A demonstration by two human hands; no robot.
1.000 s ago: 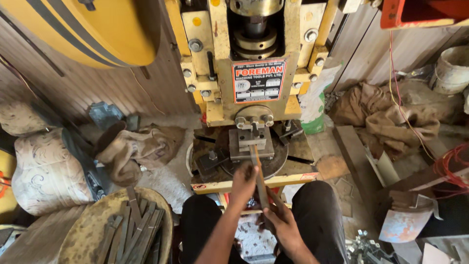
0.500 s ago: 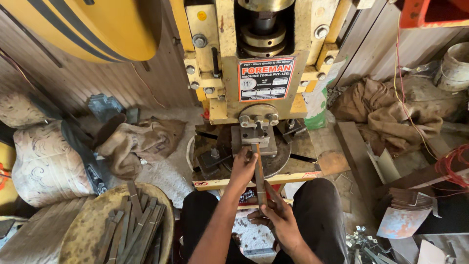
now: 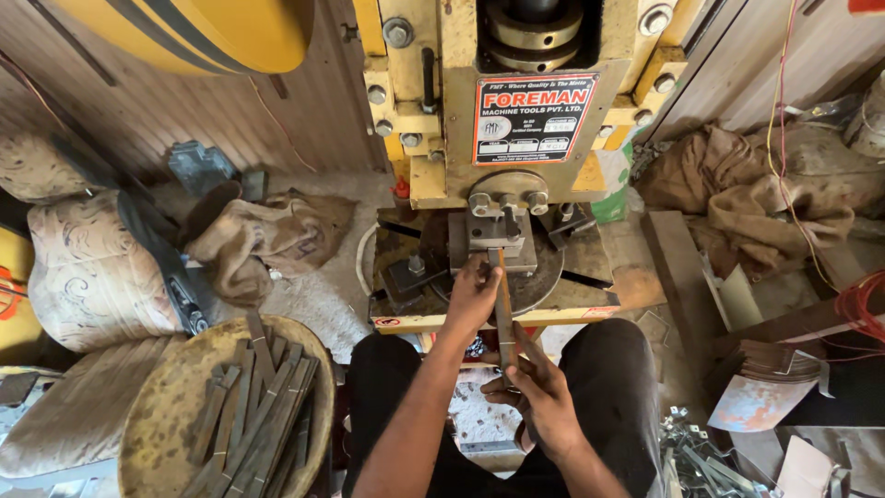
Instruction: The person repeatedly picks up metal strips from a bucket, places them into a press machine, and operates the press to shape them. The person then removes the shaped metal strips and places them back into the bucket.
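A long flat metal strip (image 3: pixel 504 309) runs from my lap up into the tooling of a yellow power press (image 3: pixel 502 120). My left hand (image 3: pixel 472 297) grips the strip near its far end, right at the die block (image 3: pixel 493 242). My right hand (image 3: pixel 539 392) holds the near end of the same strip over my knees. The strip's tip sits under the press ram, partly hidden by the tooling.
A round shallow basket (image 3: pixel 166 433) holding several flat metal strips stands at my left. Sacks (image 3: pixel 88 277) and a brown cloth (image 3: pixel 263 240) lie further left. More cloth (image 3: pixel 756 198), sheet scraps (image 3: pixel 765 387) and red wire (image 3: pixel 862 304) lie at the right. A yellow flywheel guard (image 3: pixel 212 32) hangs overhead.
My view has moved closer to the press. Both hands stay on the strip, and the left hand has pushed it a little further into the die.
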